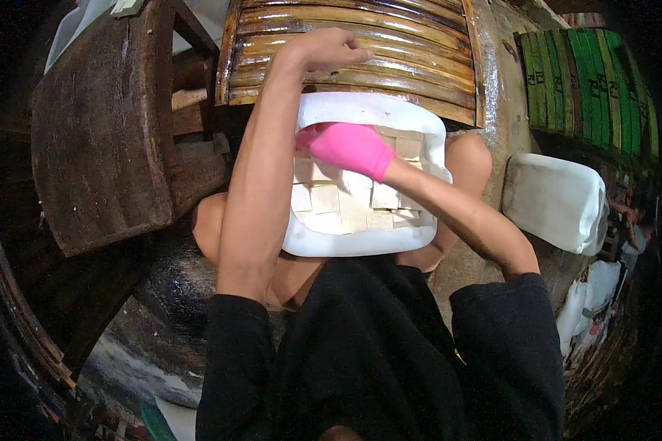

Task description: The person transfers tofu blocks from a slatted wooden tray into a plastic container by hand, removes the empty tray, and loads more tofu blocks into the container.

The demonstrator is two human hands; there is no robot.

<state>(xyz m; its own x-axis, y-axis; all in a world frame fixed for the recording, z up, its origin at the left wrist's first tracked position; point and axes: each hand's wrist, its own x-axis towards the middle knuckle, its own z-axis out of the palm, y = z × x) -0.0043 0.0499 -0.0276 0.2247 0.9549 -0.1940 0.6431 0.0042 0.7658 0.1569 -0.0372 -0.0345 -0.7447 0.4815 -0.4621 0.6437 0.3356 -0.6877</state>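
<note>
A white plastic tub [324, 246], cut open at the top, sits between the person's knees. Pale, flat, square pieces that look like tofu [325, 198] fill it in overlapping rows. My right hand [349, 149], in a pink glove, reaches into the tub's far left part, just below the rim. Its fingertips are hidden by shade and by my left forearm, so any hold on a piece does not show. My bare left hand [329, 50] hovers over or rests on a wet bamboo slat tray [412, 62] beyond the tub. Its fingers are curled under, hiding whatever is in them.
On the left stands a dark wooden stool or bench [99, 140]. Another white plastic container [552, 198] is on the floor to the right. Behind it are green slatted trays [581, 88]. White bags [599, 287] lie farther right, near part of another person [629, 220].
</note>
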